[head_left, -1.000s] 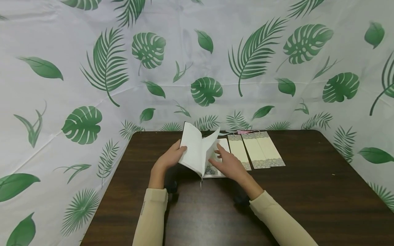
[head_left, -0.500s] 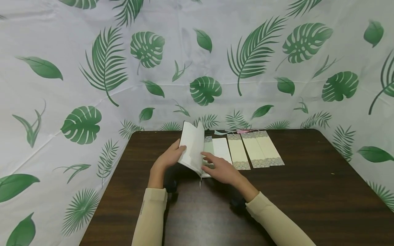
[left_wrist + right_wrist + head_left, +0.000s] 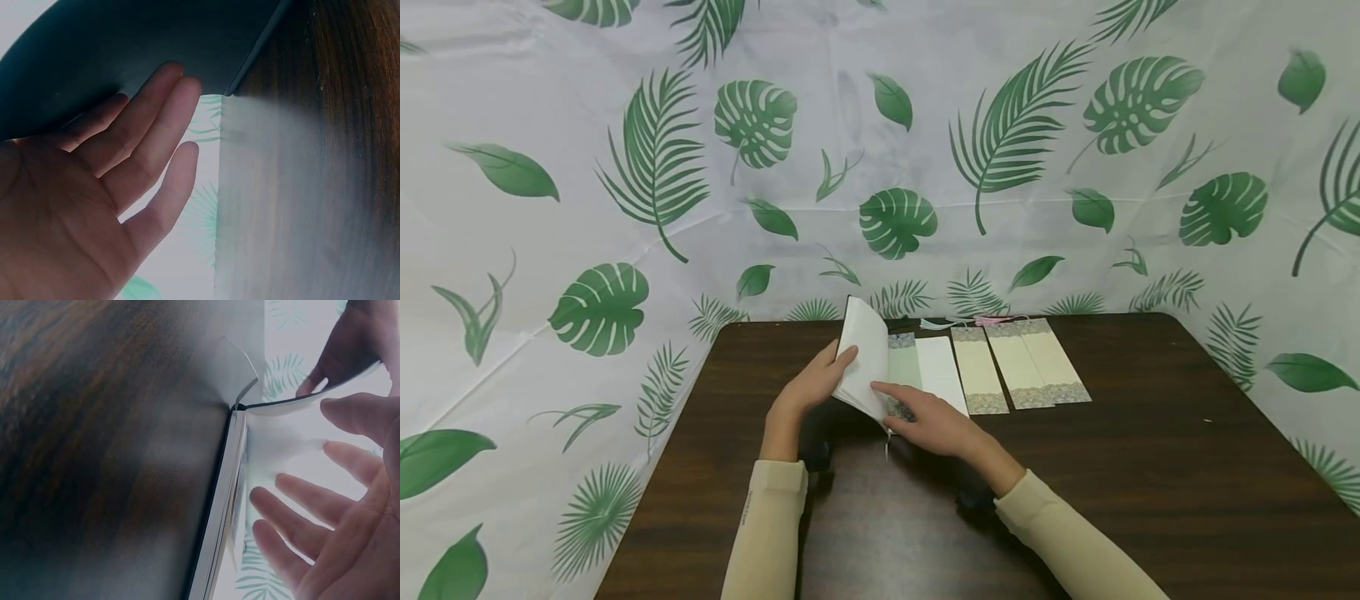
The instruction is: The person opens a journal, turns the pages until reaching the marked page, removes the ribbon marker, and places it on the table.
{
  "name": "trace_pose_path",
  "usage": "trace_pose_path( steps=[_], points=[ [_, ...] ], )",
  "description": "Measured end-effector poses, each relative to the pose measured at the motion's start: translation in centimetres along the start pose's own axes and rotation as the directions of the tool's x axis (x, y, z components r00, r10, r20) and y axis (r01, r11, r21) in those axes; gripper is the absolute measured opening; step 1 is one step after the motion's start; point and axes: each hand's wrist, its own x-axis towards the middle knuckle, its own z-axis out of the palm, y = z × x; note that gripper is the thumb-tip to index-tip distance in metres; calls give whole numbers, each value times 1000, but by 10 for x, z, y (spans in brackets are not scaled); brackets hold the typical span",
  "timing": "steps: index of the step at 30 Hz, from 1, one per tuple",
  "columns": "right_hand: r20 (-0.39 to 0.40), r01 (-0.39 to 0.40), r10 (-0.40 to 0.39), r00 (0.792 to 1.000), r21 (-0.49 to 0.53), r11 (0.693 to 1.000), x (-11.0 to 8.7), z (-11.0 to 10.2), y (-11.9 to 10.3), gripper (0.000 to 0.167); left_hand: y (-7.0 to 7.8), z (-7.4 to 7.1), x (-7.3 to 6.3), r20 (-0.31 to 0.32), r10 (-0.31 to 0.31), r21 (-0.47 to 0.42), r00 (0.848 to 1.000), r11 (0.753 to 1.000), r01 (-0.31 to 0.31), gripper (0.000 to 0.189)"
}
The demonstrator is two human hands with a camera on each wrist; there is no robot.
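An open notebook (image 3: 863,358) stands with its left side raised off the table. My left hand (image 3: 808,388) holds that side, thumb on the white page and fingers behind the dark cover (image 3: 156,44). On the right-hand page (image 3: 942,368) lies a pale green bookmark (image 3: 903,360) with patterned ends, its lower part partly covered by my right hand (image 3: 934,422). The right fingers are extended, with the index fingertip at the raised page. Seen from the right wrist, those fingers (image 3: 306,497) are spread before the page. A thin ribbon (image 3: 247,384) sticks out at the spine.
Right of the notebook lie a cream bookmark (image 3: 981,371) and two overlapping cream bookmarks (image 3: 1033,364). A pale blue tassel (image 3: 938,324) and a pink tassel (image 3: 994,320) lie near the back edge of the dark wooden table (image 3: 1150,467). A leaf-printed cloth (image 3: 820,192) hangs behind.
The loose leaves have turned leftward onto the raised side, uncovering the green bookmark. My right hand has moved left, while my left hand has kept its hold on the notebook.
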Motion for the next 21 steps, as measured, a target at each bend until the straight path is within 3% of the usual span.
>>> trace_pose_path(
  steps=[6, 10, 15, 21],
  points=[
    [8, 22, -23, 1000, 45, 999, 3, -11, 3, 57, -2, -3, 0, 6, 4, 7, 1000, 1000, -4, 60],
    [-120, -2, 10, 993, 72, 997, 6, -23, 15, 44, -2, -4, 0, 5, -5, 1, 1000, 1000, 5, 60],
    [-242, -147, 182, 953, 154, 977, 10, -28, 34, 37, -1, -3, 1, 11, -5, -8, 1000, 1000, 5, 60],
    [-212, -316, 331, 919, 105, 943, 19, -28, 51, 48, -3, -1, 3, 14, 13, -5, 1000, 1000, -13, 59]
  ],
)
